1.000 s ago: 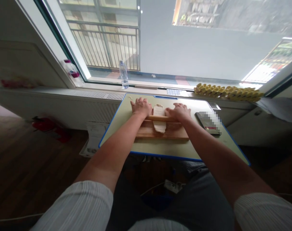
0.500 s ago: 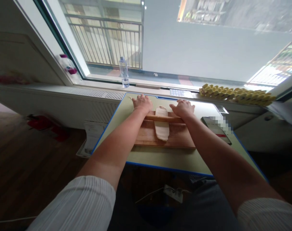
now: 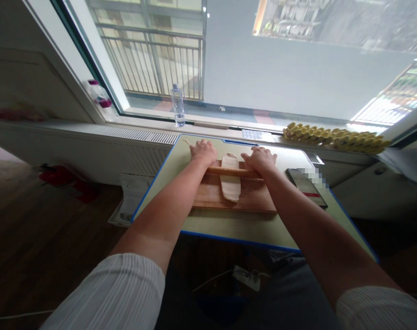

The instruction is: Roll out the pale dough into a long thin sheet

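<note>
A strip of flattened dough (image 3: 230, 188) lies lengthwise across a wooden board (image 3: 254, 198). The wooden rolling pin (image 3: 231, 172) crosses the dough from side to side. My left hand (image 3: 202, 152) rests palm down over the pin's left end, its fingers spread and stretched toward the window. Over the right end lies my right hand (image 3: 261, 158), also flat, with fingers apart and the thumb side toward the dough. Both palms cover the pin's ends, so exact contact there is hidden. Neither hand's fingers are wrapped round it.
The board sits on a small blue-edged table (image 3: 225, 224). A phone-like device (image 3: 306, 188) lies at the table's right. On the windowsill stand a clear bottle (image 3: 178, 106) and a yellow egg-carton-like tray (image 3: 335, 139). Below are a power strip (image 3: 246, 277) and a red fire extinguisher (image 3: 69, 181).
The view has shifted slightly. Both hands stay flat over the rolling pin, which keeps nearly the same place across the dough.
</note>
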### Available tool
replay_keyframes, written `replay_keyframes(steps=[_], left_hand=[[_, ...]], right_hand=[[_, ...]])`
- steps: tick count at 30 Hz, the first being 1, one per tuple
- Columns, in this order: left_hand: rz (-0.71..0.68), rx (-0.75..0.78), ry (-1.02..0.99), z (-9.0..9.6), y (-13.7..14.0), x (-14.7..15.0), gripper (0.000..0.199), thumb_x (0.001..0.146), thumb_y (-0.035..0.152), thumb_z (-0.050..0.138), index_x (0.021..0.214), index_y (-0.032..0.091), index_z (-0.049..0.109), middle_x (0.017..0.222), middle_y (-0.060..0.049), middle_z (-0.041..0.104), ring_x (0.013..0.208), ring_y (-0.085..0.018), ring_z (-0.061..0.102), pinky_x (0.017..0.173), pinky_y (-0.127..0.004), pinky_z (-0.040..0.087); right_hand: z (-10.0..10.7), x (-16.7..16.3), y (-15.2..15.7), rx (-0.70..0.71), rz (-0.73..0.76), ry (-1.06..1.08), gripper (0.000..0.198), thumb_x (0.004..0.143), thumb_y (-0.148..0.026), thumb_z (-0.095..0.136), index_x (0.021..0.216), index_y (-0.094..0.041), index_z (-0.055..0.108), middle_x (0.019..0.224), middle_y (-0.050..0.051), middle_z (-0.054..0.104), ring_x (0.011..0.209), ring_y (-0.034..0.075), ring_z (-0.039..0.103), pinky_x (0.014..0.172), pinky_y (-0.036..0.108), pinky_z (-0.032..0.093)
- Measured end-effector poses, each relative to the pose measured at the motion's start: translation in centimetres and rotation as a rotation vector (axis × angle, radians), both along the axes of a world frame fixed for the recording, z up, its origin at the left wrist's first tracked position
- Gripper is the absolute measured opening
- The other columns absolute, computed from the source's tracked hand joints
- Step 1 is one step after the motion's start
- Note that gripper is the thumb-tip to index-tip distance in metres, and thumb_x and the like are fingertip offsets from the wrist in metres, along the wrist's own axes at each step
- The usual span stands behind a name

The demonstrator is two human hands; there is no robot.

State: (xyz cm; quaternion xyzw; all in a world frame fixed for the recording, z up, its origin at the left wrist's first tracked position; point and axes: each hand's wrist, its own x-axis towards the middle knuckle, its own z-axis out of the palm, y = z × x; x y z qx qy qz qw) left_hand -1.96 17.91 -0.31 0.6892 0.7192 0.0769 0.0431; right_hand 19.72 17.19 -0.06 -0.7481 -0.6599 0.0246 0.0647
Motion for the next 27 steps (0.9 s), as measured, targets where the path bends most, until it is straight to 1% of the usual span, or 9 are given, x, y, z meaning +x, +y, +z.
replay_keyframes(steps=[3,5,8,15,20,24,27], left_hand=[[-0.034,-0.011,-0.009,0.0,-0.4,0.0,0.055,0.101,0.039,0.038,0.147,0.020,0.061,0.156,-0.018,0.057,0.141,-0.034,0.051,0.115,-0.054,0.043],[-0.044,-0.023,-0.013,0.0,-0.6,0.1,0.055,0.101,0.040,0.039,0.148,0.021,0.060,0.157,-0.018,0.056,0.142,-0.035,0.050,0.115,-0.054,0.042],[-0.047,-0.023,-0.006,0.0,-1.0,0.1,0.054,0.101,0.040,0.039,0.147,0.022,0.061,0.157,-0.018,0.056,0.142,-0.034,0.050,0.115,-0.053,0.044],[-0.054,-0.033,0.008,0.2,-1.9,0.1,0.050,0.103,0.040,0.041,0.144,0.023,0.063,0.153,-0.017,0.059,0.139,-0.032,0.053,0.114,-0.050,0.045],[-0.046,-0.042,-0.001,0.6,-2.8,0.1,0.051,0.103,0.041,0.040,0.143,0.022,0.064,0.154,-0.018,0.058,0.141,-0.032,0.053,0.114,-0.051,0.046],[-0.042,-0.056,-0.016,0.8,-3.6,0.1,0.051,0.102,0.041,0.039,0.143,0.023,0.064,0.154,-0.017,0.058,0.140,-0.032,0.054,0.113,-0.051,0.047],[-0.051,-0.088,-0.020,0.9,-4.2,0.0,0.052,0.102,0.042,0.038,0.143,0.023,0.064,0.155,-0.017,0.057,0.141,-0.033,0.054,0.115,-0.055,0.045]], right_hand=[[0.1,-0.1,-0.6,-0.008,0.007,-0.006,0.065,0.100,-0.060,0.051,0.147,-0.017,0.062,0.153,0.021,0.059,0.140,0.038,0.051,0.117,0.061,0.034],[0.1,-0.1,-0.9,-0.005,0.008,-0.010,0.066,0.100,-0.060,0.049,0.148,-0.016,0.061,0.153,0.021,0.059,0.139,0.038,0.051,0.117,0.061,0.034],[0.1,-0.1,-1.3,-0.008,0.010,-0.006,0.066,0.101,-0.060,0.050,0.148,-0.016,0.061,0.155,0.021,0.058,0.140,0.037,0.052,0.118,0.062,0.034],[0.1,-0.1,-2.1,-0.057,0.004,0.025,0.067,0.100,-0.062,0.050,0.150,-0.018,0.059,0.160,0.020,0.054,0.145,0.039,0.048,0.120,0.066,0.032],[0.3,-0.3,-2.9,-0.051,0.000,0.047,0.069,0.101,-0.064,0.047,0.151,-0.018,0.058,0.161,0.020,0.053,0.145,0.039,0.048,0.120,0.065,0.032],[0.6,-0.3,-3.7,-0.077,0.003,0.059,0.073,0.102,-0.066,0.044,0.156,-0.019,0.054,0.165,0.019,0.049,0.149,0.039,0.043,0.122,0.066,0.029],[0.8,-0.3,-4.3,-0.097,0.012,0.061,0.076,0.101,-0.068,0.042,0.160,-0.020,0.051,0.169,0.017,0.044,0.152,0.039,0.040,0.124,0.067,0.026]])
